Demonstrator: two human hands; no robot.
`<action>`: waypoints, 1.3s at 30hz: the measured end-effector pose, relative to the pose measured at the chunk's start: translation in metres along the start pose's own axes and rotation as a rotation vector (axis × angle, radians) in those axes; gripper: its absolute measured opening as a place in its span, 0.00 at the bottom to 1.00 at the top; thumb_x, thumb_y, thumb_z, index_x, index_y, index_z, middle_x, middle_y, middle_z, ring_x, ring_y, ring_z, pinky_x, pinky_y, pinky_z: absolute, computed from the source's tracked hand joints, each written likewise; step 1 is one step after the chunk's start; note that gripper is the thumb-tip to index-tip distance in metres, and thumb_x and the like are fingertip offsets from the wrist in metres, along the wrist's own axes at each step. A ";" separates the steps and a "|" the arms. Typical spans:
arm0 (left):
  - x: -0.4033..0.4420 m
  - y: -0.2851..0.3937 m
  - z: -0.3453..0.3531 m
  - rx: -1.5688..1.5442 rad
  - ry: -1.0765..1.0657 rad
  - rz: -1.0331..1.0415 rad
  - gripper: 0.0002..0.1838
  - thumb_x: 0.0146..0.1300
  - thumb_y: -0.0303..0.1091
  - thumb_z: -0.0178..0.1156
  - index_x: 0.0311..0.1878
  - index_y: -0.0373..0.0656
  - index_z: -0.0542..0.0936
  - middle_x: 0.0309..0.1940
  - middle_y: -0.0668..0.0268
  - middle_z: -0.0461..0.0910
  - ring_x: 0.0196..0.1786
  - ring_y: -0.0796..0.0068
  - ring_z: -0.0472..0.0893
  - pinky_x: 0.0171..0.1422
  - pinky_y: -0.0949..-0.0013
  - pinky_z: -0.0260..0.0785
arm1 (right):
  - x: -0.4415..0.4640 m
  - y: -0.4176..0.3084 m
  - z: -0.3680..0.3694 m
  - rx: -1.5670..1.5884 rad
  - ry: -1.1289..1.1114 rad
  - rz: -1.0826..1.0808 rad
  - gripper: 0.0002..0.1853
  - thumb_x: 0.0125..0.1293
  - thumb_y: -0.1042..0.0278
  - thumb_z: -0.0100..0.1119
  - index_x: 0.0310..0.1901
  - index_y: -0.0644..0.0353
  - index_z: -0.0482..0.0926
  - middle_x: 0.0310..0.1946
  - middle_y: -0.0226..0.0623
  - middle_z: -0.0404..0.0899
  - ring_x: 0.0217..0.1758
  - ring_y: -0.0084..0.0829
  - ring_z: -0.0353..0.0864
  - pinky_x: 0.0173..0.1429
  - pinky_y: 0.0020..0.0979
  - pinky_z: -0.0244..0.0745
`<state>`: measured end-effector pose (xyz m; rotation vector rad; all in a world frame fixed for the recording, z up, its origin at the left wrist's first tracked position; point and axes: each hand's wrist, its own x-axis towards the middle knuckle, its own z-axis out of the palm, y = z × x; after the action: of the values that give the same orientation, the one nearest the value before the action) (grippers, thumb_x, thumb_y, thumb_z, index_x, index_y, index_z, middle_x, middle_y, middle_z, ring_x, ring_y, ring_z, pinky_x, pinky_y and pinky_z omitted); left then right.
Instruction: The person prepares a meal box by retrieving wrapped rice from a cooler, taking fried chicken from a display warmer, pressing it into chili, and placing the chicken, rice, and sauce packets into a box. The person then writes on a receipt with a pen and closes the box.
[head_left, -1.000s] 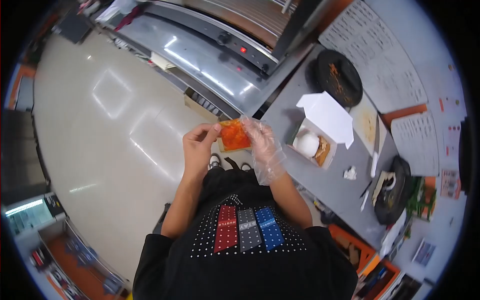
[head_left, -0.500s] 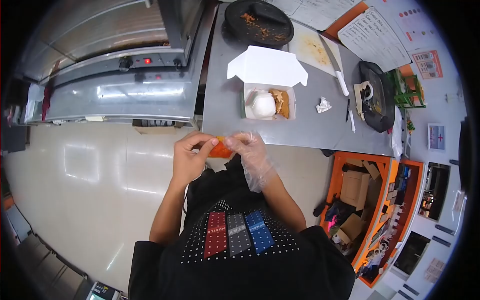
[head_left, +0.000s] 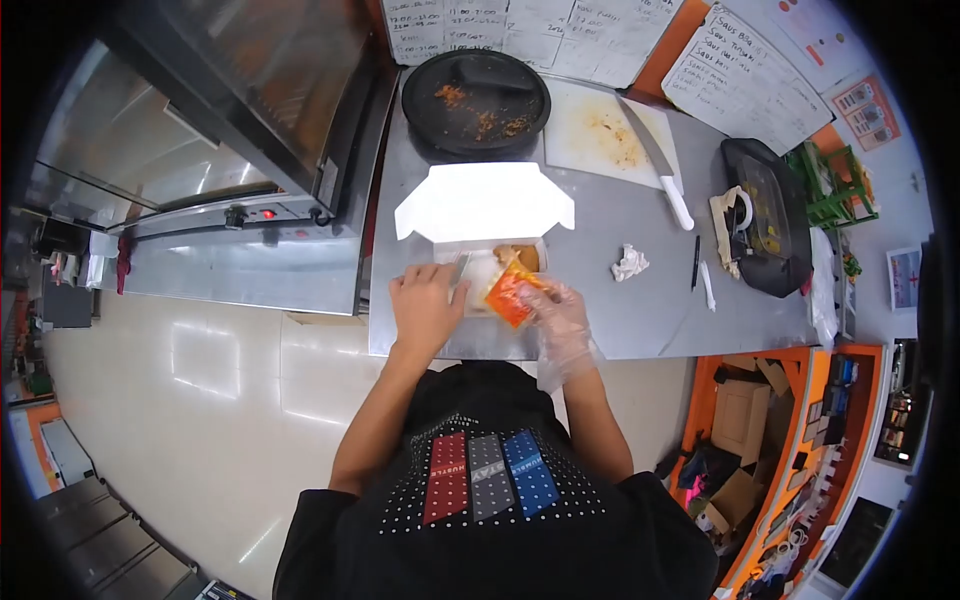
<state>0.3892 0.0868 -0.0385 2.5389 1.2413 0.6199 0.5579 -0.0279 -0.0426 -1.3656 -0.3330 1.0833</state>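
Note:
My right hand [head_left: 562,325], in a clear plastic glove, grips an orange-and-red sauce sachet [head_left: 511,299] tilted over the front of a white takeaway box [head_left: 487,203]. The box stands with its lid up, holding white rice [head_left: 481,272] and a browned piece of food [head_left: 519,257], both partly hidden. My bare left hand [head_left: 428,303] is at the box's left side, fingers curled. A small greyish edge shows between its thumb and forefinger; I cannot tell whether it is the box wall or a scrap.
Behind the box sits a black pan [head_left: 475,100] with crumbs. A knife [head_left: 655,160] lies on a white cutting board [head_left: 580,135]. Crumpled tissue [head_left: 630,262], a pen [head_left: 696,265] and a black tray [head_left: 770,215] are to the right. An oven-like cabinet [head_left: 270,215] stands left.
Both hands have moved from in front of the table up to the box. My left hand has let go of the sachet; my right hand keeps it. The camera view has shifted.

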 end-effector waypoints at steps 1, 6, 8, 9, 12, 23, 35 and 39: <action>0.005 0.004 0.012 0.034 -0.027 -0.018 0.16 0.57 0.42 0.67 0.48 0.46 0.85 0.42 0.66 0.84 0.52 0.63 0.77 0.65 0.47 0.59 | 0.008 -0.006 -0.007 0.006 0.016 -0.025 0.14 0.63 0.66 0.72 0.47 0.63 0.85 0.39 0.31 0.85 0.39 0.19 0.81 0.42 0.23 0.78; 0.012 0.009 0.028 0.287 -0.023 0.020 0.15 0.54 0.40 0.67 0.43 0.47 0.86 0.40 0.67 0.84 0.53 0.62 0.76 0.68 0.37 0.54 | 0.040 -0.040 -0.011 -0.192 -0.096 -0.221 0.13 0.66 0.64 0.70 0.46 0.64 0.85 0.39 0.30 0.85 0.41 0.18 0.81 0.47 0.23 0.76; 0.011 0.005 0.032 0.322 -0.025 0.015 0.13 0.52 0.39 0.67 0.40 0.47 0.86 0.40 0.68 0.84 0.53 0.62 0.76 0.69 0.35 0.52 | 0.044 -0.056 0.005 -0.417 -0.166 -0.373 0.13 0.67 0.63 0.67 0.46 0.64 0.85 0.37 0.33 0.85 0.39 0.24 0.82 0.46 0.28 0.76; 0.011 0.001 0.034 0.338 -0.036 0.012 0.11 0.51 0.38 0.67 0.39 0.47 0.86 0.39 0.68 0.84 0.53 0.63 0.76 0.69 0.35 0.52 | 0.046 -0.064 0.014 -0.526 -0.200 -0.453 0.13 0.67 0.62 0.66 0.45 0.64 0.85 0.35 0.34 0.85 0.38 0.26 0.83 0.45 0.30 0.76; 0.008 -0.006 0.037 0.319 0.018 0.032 0.08 0.51 0.35 0.66 0.35 0.48 0.86 0.40 0.69 0.84 0.51 0.64 0.76 0.69 0.35 0.52 | 0.062 -0.083 0.038 -0.924 -0.329 -0.710 0.11 0.66 0.64 0.65 0.45 0.61 0.86 0.33 0.42 0.83 0.38 0.37 0.83 0.46 0.35 0.75; 0.021 -0.020 0.039 0.156 0.142 0.274 0.08 0.53 0.29 0.62 0.37 0.47 0.86 0.44 0.70 0.82 0.51 0.68 0.77 0.57 0.55 0.64 | 0.103 -0.053 0.076 -1.503 -0.648 -0.582 0.12 0.65 0.63 0.55 0.40 0.59 0.86 0.37 0.50 0.83 0.45 0.51 0.81 0.51 0.48 0.73; 0.018 -0.025 0.038 0.080 0.154 0.205 0.04 0.53 0.31 0.64 0.33 0.48 0.85 0.44 0.68 0.77 0.50 0.64 0.75 0.50 0.57 0.65 | 0.086 -0.063 0.057 -1.486 -0.495 -0.437 0.13 0.65 0.59 0.57 0.39 0.60 0.85 0.38 0.49 0.83 0.45 0.51 0.81 0.53 0.49 0.73; 0.023 -0.028 0.037 0.038 0.181 0.211 0.04 0.53 0.31 0.65 0.33 0.47 0.84 0.46 0.65 0.77 0.51 0.61 0.75 0.50 0.57 0.65 | 0.095 -0.042 0.050 -1.436 -0.416 -0.689 0.13 0.66 0.59 0.57 0.37 0.59 0.84 0.36 0.49 0.83 0.45 0.50 0.81 0.51 0.50 0.74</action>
<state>0.4001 0.1212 -0.0757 2.7181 1.0539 0.8986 0.5866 0.0825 -0.0295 -1.9287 -1.9981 0.4145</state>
